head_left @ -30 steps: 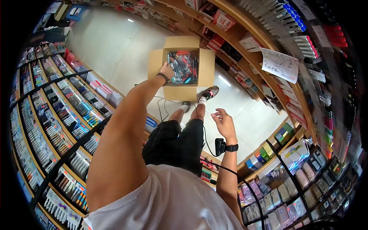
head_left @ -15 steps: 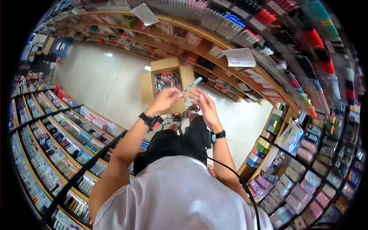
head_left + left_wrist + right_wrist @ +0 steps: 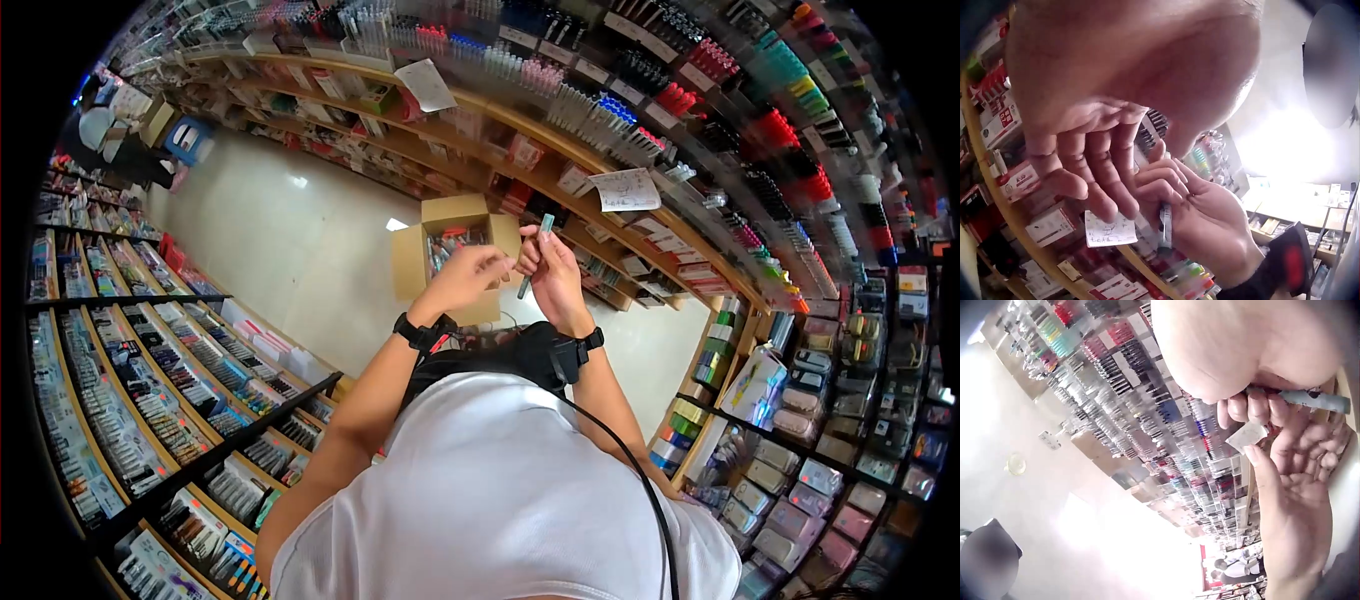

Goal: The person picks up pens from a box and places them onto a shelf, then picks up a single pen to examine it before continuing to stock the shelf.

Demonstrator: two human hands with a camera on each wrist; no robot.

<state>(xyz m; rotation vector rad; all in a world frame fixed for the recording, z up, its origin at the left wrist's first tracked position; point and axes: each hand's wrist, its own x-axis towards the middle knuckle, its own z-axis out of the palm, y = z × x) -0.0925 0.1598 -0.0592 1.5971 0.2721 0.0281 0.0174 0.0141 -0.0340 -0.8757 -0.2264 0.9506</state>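
A person's right hand (image 3: 558,290) curls its fingers round a teal pen (image 3: 547,223); just beside it, the left hand (image 3: 466,280) is open, fingers loosely bent and slightly spread. Beyond them, an open cardboard box (image 3: 455,208) (pens (image 3: 458,240) jumbled inside) sits on the pale floor (image 3: 270,215), near stocked wooden shelves (image 3: 490,112).

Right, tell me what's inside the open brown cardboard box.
A loose jumble of slim pens, some reddish, some bluish, shows inside the box. The left hand hides the near part, and whatever lies beneath the top layer is covered.
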